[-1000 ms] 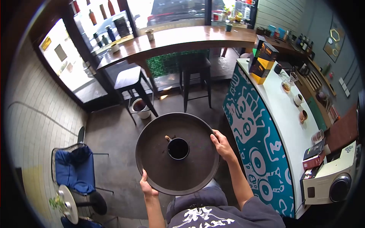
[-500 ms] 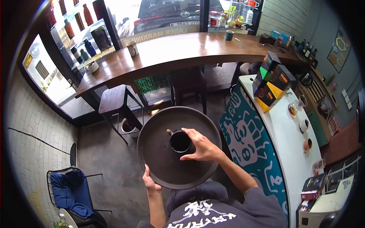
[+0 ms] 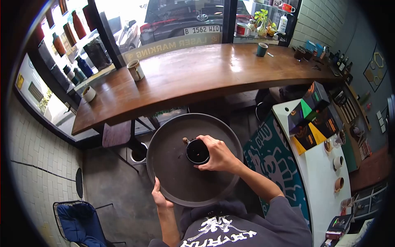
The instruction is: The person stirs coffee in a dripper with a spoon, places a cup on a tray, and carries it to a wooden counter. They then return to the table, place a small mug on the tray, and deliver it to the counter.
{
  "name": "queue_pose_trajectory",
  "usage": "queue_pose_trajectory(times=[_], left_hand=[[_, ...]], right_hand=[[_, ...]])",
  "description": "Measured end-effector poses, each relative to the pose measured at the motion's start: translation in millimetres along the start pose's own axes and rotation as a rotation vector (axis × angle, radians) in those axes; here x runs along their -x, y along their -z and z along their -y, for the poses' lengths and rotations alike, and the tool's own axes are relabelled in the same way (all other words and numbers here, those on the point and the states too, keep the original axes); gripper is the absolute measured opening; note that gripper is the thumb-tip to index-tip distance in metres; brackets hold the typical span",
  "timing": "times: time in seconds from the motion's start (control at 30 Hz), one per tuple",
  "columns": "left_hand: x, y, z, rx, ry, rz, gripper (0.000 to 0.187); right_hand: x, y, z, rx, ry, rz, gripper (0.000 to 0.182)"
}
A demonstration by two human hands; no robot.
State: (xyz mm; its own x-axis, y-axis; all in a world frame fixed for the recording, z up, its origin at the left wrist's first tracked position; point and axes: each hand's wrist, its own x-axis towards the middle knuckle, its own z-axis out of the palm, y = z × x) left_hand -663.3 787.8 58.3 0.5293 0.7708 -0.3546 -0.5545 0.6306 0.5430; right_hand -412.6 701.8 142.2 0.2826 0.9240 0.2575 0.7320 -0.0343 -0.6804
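A round dark tray (image 3: 181, 181) is held level in front of my body. My left hand (image 3: 161, 196) grips its lower left rim, thumb on top and the other fingers hidden beneath. On the tray, near its middle, stands a black cup (image 3: 197, 152) with a small brown handle at its upper left. My right hand (image 3: 217, 154) is curved around the cup's right side, thumb below and fingers above, touching its rim. Small dark specks lie on the tray beside the cup.
Ahead runs a long wooden counter (image 3: 181, 86) with a beige mug (image 3: 135, 70), a small white cup (image 3: 88, 94) and a green cup (image 3: 262, 50). A stool (image 3: 117, 135) stands below it. On the right, a white-topped counter (image 3: 314, 181) holds boxes (image 3: 312, 133) and cups.
The wooden counter appears nearer and larger as the view has moved forward. My right hand has closed in around the cup. My left hand keeps its grip on the tray.
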Motion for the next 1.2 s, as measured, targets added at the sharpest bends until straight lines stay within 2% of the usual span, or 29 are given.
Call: queue_pose_trajectory(times=[0.07, 0.2, 0.27, 0.43, 0.53, 0.7, 0.97, 1.07, 1.2], left_hand=[[-25.2, -11.0, -14.0, 0.020, 0.041, 0.039, 0.047], [-76.7, -21.0, -35.5, 0.000, 0.010, 0.048, 0.046], [-94.9, -20.3, -44.5, -0.002, 0.011, 0.063, 0.046], [-117.3, -27.7, -60.7, 0.025, 0.009, 0.095, 0.047], [-124.5, -26.9, -60.0, 0.044, -0.032, 0.094, 0.047], [-133.6, -37.1, -50.8, 0.068, -0.086, 0.038, 0.047], [-146.1, -72.5, -36.3, 0.055, -0.159, 0.018, 0.046], [-151.9, -81.5, -29.6, 0.075, -0.175, 0.040, 0.046], [-154.5, -93.6, -22.9, 0.080, -0.203, -0.038, 0.045]], right_hand=[[-28.1, 11.6, -6.4, 0.003, 0.046, -0.012, 0.081], [-91.7, 48.9, -11.9, 0.032, 0.092, -0.057, 0.087], [-117.4, 67.1, -19.5, 0.032, 0.143, -0.156, 0.078], [-188.2, 105.8, -47.4, 0.102, 0.108, -0.249, 0.079], [-226.1, 121.7, -67.2, 0.057, 0.031, -0.220, 0.076], [-286.3, 123.5, -117.5, 0.130, -0.088, -0.212, 0.079], [-352.1, 107.0, -195.7, 0.112, -0.114, -0.211, 0.073], [-368.9, 102.4, -209.0, 0.104, -0.139, -0.170, 0.072], [-386.0, 91.4, -226.1, 0.151, -0.101, -0.186, 0.075]])
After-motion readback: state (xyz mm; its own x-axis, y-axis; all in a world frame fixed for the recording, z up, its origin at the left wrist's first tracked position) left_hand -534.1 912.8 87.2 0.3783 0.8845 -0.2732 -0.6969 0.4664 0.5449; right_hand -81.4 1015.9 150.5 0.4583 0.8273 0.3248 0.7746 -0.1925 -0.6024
